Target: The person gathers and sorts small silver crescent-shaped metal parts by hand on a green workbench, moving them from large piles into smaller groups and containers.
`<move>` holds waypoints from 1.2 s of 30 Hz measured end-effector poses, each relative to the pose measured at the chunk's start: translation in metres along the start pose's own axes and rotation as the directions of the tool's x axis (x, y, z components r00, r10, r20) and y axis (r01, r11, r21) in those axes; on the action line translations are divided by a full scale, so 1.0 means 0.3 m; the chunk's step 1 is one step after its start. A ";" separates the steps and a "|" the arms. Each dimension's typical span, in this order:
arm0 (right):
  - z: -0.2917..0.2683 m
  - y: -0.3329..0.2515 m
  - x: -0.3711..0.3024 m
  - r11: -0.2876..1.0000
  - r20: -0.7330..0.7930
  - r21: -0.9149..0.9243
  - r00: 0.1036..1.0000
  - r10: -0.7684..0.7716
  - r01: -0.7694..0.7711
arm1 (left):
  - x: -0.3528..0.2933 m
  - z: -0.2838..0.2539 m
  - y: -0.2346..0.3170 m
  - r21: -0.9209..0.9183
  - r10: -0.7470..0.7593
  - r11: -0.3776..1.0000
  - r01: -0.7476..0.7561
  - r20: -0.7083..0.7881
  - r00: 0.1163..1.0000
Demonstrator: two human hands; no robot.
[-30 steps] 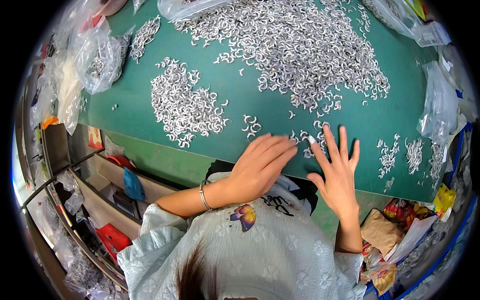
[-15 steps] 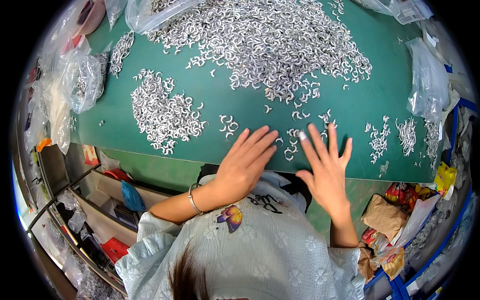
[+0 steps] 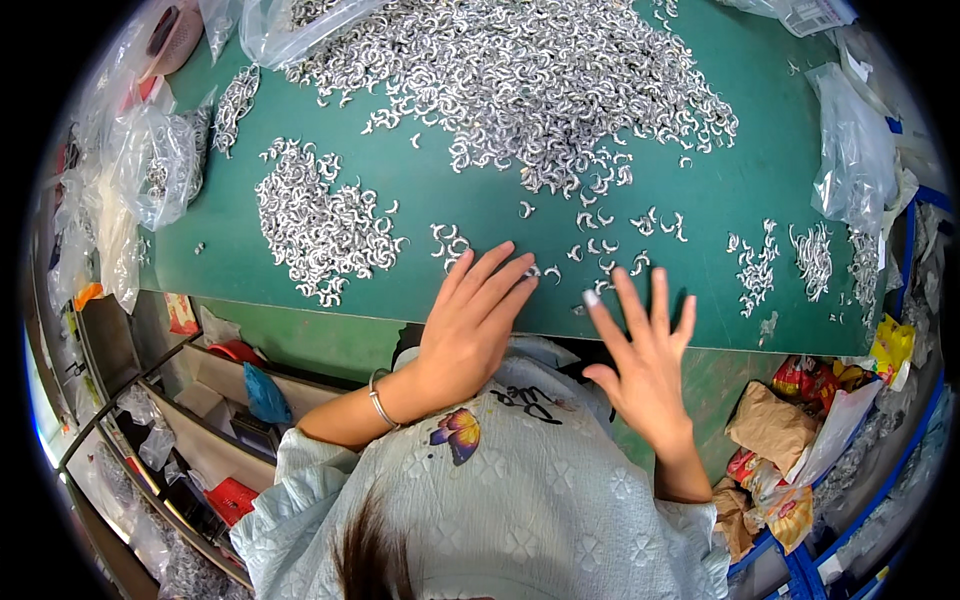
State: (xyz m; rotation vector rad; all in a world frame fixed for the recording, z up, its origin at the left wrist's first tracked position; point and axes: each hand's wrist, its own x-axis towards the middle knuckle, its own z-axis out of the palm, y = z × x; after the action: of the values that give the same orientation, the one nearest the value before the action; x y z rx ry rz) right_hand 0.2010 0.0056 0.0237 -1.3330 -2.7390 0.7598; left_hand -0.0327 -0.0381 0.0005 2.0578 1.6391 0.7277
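Small silvery crescent-shaped pieces lie all over the green tabletop [image 3: 390, 285]. My left hand [image 3: 478, 310] rests at its near edge, fingers stretched out, with a few crescents [image 3: 450, 243] beside and partly under the fingertips. To its right my right hand [image 3: 642, 345] is spread, palm down, its fingertips by some loose crescents [image 3: 595, 247]. Neither hand grips anything that shows. Beyond the hands spreads a large heap of crescents [image 3: 540, 85], and a smaller pile [image 3: 320, 225] sits to the left.
Three small groups, including one crescent cluster [image 3: 757, 268], lie at the right. Clear plastic bags [image 3: 850, 150] hang over the right side; more bags [image 3: 160, 165] crowd the left. Below the table are a drawer unit [image 3: 220, 400] and a brown paper package [image 3: 770, 425].
My left hand has shifted slightly left, and my right hand slightly nearer to me. The loose crescents near my right fingertips are more spread out.
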 end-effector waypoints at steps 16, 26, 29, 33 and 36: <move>-0.004 0.014 -0.020 0.997 -0.018 0.059 0.998 -0.052 0.053 | 0.005 0.032 0.013 -0.201 0.107 0.973 -0.112 -0.038 0.994; -0.016 0.009 0.001 0.996 -0.023 0.077 0.999 -0.048 0.050 | 0.009 0.009 -0.016 -0.214 0.068 0.974 -0.077 -0.051 0.996; -0.034 0.017 0.067 0.997 -0.135 0.056 0.990 -0.051 0.059 | 0.042 0.010 -0.010 -0.203 0.016 0.979 -0.034 -0.088 0.996; -0.015 0.015 0.103 0.998 -0.081 -0.035 0.995 -0.057 0.054 | 0.046 0.004 -0.008 -0.171 -0.043 0.985 0.019 -0.138 0.990; -0.016 0.016 0.033 0.997 -0.013 0.032 0.997 -0.070 0.071 | 0.035 -0.001 -0.009 -0.153 -0.078 0.987 0.053 -0.160 0.984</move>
State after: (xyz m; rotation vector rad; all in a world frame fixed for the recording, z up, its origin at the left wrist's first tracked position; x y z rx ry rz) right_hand 0.1991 0.0175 0.0239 -1.2238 -2.7363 0.7852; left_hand -0.0332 -0.0273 0.0006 1.8741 1.6777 0.9893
